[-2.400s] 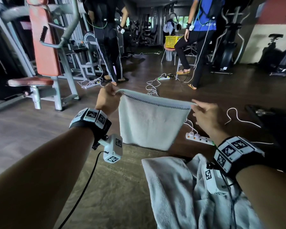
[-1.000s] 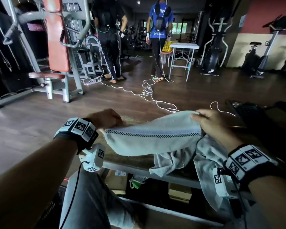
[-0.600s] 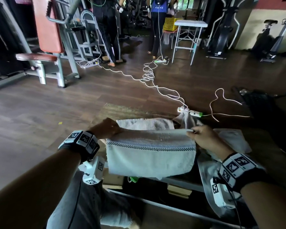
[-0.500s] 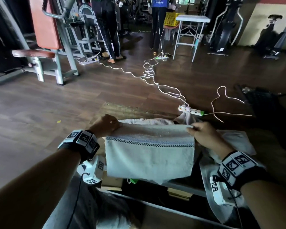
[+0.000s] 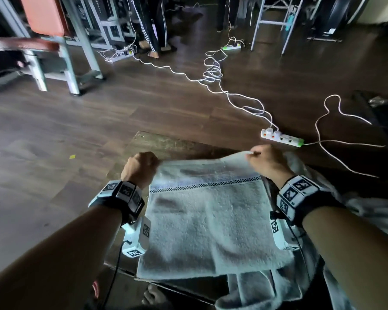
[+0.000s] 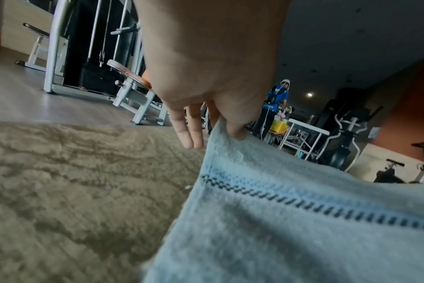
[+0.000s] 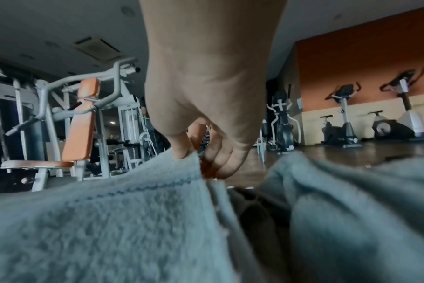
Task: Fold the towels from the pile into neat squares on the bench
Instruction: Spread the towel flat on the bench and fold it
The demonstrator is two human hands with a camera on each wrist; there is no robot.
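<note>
A pale grey towel (image 5: pixel 207 222) with a dark checked stripe lies spread on the wooden bench (image 5: pixel 166 143), its near edge hanging over the front. My left hand (image 5: pixel 141 167) pinches its far left corner, thumb on the cloth (image 6: pixel 232 132). My right hand (image 5: pixel 261 161) pinches the far right corner (image 7: pixel 189 155), which is lifted slightly. The pile of other towels (image 5: pixel 323 182) lies crumpled to the right, under my right forearm.
A white power strip (image 5: pixel 281 138) and loose white cables (image 5: pixel 213 70) lie on the floor beyond the bench. A weight machine with an orange pad (image 5: pixel 45 16) stands far left, a white table (image 5: pixel 271 21) far right. A person's legs (image 5: pixel 154 25) stand behind.
The towel, held up in the air earlier, has come down and now lies flat on the bench. Both hands moved down and forward with its corners.
</note>
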